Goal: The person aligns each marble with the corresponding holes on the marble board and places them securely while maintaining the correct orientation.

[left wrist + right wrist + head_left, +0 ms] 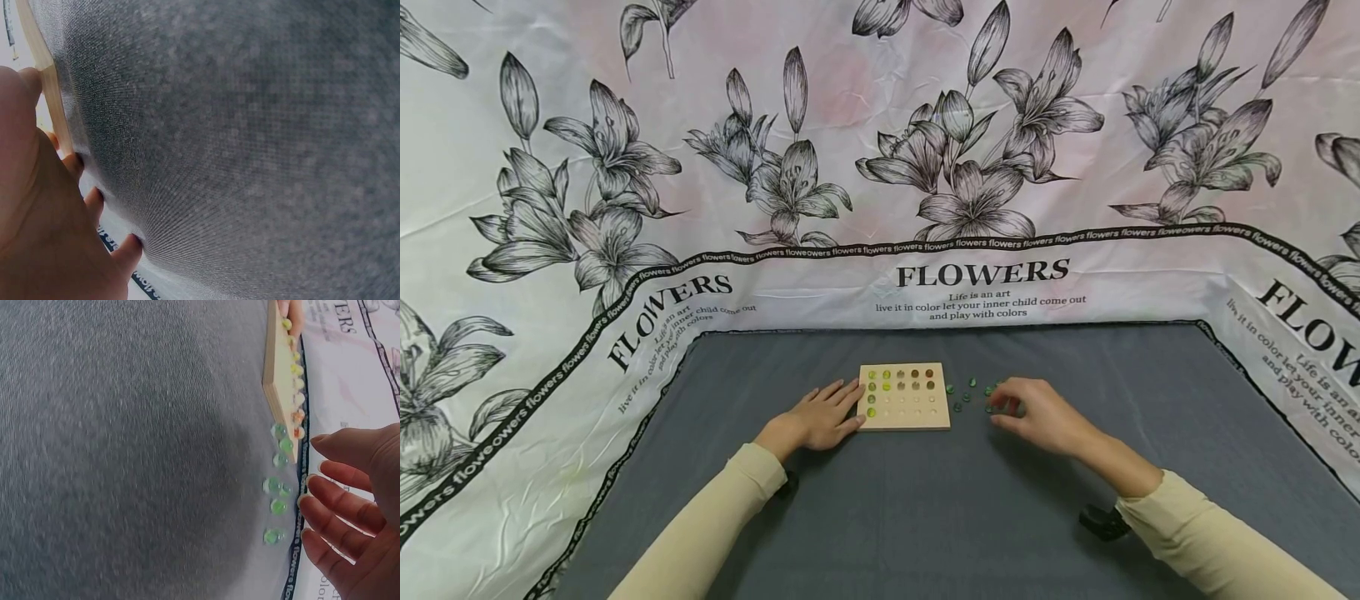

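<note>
A pale wooden board (904, 422) with rows of round hollows lies flat on the table. Glass marbles fill its two back rows and left column: yellow-green marbles (871, 399) at the left, clear ones mid-row, reddish-brown marbles (929, 373) at the right. My left hand (820, 419) rests against the board's left edge, fingers spread and thumb touching its near left corner. Loose green marbles (279, 506) lie right of the board. Over the rightmost of these hovers my right hand (1041, 414), thumb and loosely bent fingers apart, with nothing seen between them.
Dark grey cloth (880, 517) covers the table. Behind and at the sides rises a white and pink flower-printed cloth (820, 283) with a black lettered border. A black wrist device (1102, 522) sits under the right forearm.
</note>
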The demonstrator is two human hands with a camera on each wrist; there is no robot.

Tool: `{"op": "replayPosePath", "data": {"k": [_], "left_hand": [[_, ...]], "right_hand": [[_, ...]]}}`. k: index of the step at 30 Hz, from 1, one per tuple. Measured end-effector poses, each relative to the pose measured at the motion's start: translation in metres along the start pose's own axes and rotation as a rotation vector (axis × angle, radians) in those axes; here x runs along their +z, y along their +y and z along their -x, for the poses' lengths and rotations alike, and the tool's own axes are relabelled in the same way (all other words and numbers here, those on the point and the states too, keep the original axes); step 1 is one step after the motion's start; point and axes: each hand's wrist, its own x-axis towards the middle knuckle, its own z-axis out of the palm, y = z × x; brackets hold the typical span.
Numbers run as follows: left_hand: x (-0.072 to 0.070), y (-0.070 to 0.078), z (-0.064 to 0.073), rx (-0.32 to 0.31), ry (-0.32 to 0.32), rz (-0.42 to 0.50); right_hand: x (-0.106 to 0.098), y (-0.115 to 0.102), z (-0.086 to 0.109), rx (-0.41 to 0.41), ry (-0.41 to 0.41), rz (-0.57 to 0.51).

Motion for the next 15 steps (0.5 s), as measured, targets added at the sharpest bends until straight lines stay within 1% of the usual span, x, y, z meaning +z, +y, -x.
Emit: {"op": "replayPosePath", "data": {"k": [5,12,15], "left_hand": [[-0.003,0.003,0.002,-0.008,-0.009,0.005],[-0.001,0.002,0.001,-0.016,0.002,0.009],[0.001,0.0,-0.002,-0.021,-0.004,0.006]], "right_hand": [[-0.005,0.006,0.002,0.013,0.016,0.002],[-0.009,0.018,0.002,0.031,0.015,0.023],[-0.01,0.025,0.002,0.038,0.021,0.023]]}}
